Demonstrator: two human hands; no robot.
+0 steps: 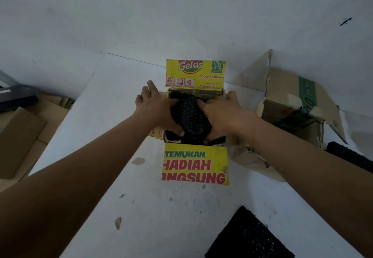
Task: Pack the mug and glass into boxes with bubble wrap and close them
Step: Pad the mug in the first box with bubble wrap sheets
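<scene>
A yellow printed cardboard box [195, 164] stands open on the white table, its far flap upright and its near flap folded out toward me. A bundle of black bubble wrap [189, 116] sits in the box mouth; what it wraps is hidden. My left hand [155, 106] grips the bundle's left side, thumb curled under it. My right hand [219, 112] grips its right side, fingers over the top. No bare mug or glass shows.
A second brown box [292, 100] with a green stripe stands open at the right, flaps up. A black bubble wrap sheet [248, 237] lies near the table's front edge and another [347, 154] behind my right forearm. Flattened cardboard [22, 136] lies left of the table.
</scene>
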